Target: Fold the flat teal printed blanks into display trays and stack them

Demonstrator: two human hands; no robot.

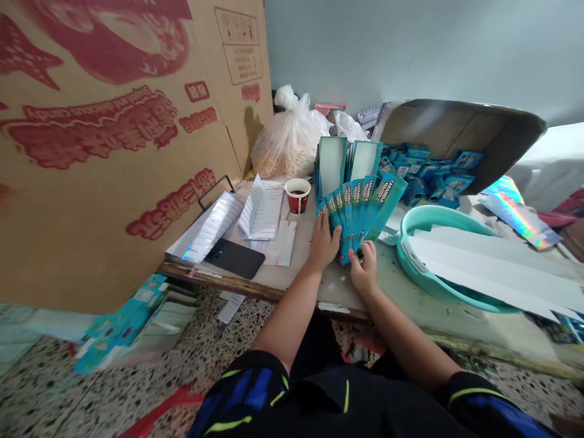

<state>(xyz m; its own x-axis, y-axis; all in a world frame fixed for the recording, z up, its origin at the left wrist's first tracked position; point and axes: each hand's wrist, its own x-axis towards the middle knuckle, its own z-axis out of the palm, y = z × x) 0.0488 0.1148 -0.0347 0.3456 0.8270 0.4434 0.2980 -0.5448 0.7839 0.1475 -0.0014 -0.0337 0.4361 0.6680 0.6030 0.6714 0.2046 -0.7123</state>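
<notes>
A fan of teal printed card strips (360, 213) stands upright on the table edge between my hands. My left hand (323, 243) grips its lower left side, with the fingers over the strips. My right hand (364, 267) pinches the fan's lower end. Just behind the fan stand teal cards with white inner faces (331, 164). Beyond them lies a heap of small teal boxes (431, 170). A red paper cup (297, 194) with dark liquid stands left of the fan, near my left hand.
A large printed cardboard box (114, 121) walls off the left. White folded sheets (261, 210), a black phone (235, 257) and a tied plastic bag (287, 140) sit on the table. A teal plastic basin (438, 255) holding long white strips (493, 271) lies right. Teal cards (123, 322) rest on the floor.
</notes>
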